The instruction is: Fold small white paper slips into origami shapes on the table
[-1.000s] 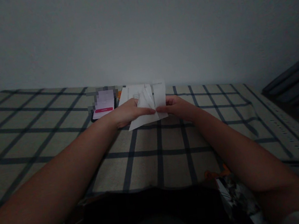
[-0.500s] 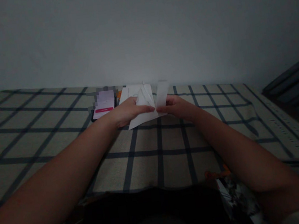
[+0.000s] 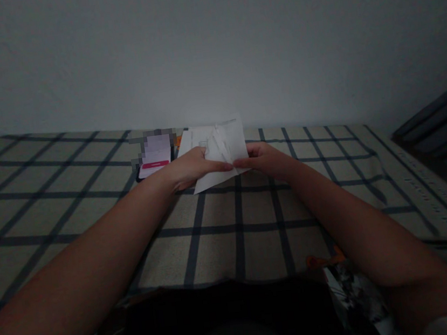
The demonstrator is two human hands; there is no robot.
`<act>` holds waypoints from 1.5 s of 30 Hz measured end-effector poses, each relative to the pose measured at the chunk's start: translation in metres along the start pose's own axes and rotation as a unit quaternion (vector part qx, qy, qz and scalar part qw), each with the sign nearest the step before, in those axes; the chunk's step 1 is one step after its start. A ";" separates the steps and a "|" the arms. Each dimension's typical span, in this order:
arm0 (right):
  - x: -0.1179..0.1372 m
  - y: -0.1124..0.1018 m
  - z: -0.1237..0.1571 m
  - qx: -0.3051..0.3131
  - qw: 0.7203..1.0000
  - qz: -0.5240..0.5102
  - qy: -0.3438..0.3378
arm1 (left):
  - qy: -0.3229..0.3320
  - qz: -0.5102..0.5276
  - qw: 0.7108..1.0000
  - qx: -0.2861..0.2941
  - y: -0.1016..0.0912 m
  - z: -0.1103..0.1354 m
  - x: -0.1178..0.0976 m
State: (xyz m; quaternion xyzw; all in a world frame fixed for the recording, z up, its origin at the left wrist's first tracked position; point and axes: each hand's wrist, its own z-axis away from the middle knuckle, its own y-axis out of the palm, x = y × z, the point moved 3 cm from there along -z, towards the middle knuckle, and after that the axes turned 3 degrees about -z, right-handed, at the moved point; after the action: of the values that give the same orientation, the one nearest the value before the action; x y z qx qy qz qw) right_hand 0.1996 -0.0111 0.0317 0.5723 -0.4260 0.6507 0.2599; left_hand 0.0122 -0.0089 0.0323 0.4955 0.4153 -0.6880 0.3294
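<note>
Both hands grip a partly folded sheet of white paper (image 3: pixel 237 139), held low over the checked cloth. My left hand (image 3: pixel 197 168) pinches its left part, thumb pointing right along a crease. From the other side, my right hand (image 3: pixel 265 159) pinches the same sheet, its thumb tip close to the left thumb. Between the thumbs a narrow folded ridge rises, and the right flap stands up behind it. Another white sheet or booklet (image 3: pixel 188 142) with faint marks lies behind the left hand. Fingers under the paper are hidden.
A phone (image 3: pixel 155 157) with a lit screen lies left of the paper, partly blurred out. Checked cloth (image 3: pixel 216 244) covers the table, against a pale wall (image 3: pixel 208 44). Something patterned black and white (image 3: pixel 357 298) sits at the near right edge, below the right forearm.
The right flap of the paper has swung left and opened broader toward me, now meeting the folded ridge. Both hands keep nearly the same place and grip.
</note>
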 end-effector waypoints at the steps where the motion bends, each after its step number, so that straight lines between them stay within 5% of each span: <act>1: 0.001 0.000 0.000 -0.001 1.000 0.004 -0.002 | -0.002 0.001 1.000 0.003 0.000 0.000 0.000; 13: -0.002 0.000 -0.001 -0.005 0.999 -0.044 0.004 | -0.043 0.030 0.998 0.020 -0.002 0.001 0.003; 32: -0.004 0.000 -0.003 0.001 0.999 -0.035 -0.019 | 0.057 -0.070 0.995 -0.043 -0.003 0.003 -0.006; 39: -0.009 -0.002 -0.005 -0.035 0.998 -0.032 -0.043 | 0.011 -0.014 0.999 -0.045 -0.002 0.003 -0.005; 45: -0.008 -0.001 -0.004 0.011 0.999 -0.037 -0.004 | -0.008 -0.021 0.999 -0.045 -0.003 0.001 -0.001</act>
State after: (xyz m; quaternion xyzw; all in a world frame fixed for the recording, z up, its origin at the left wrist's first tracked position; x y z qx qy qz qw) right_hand 0.2003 -0.0061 0.0240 0.5935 -0.3984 0.6425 0.2760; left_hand 0.0095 -0.0080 0.0343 0.4661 0.4530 -0.6795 0.3404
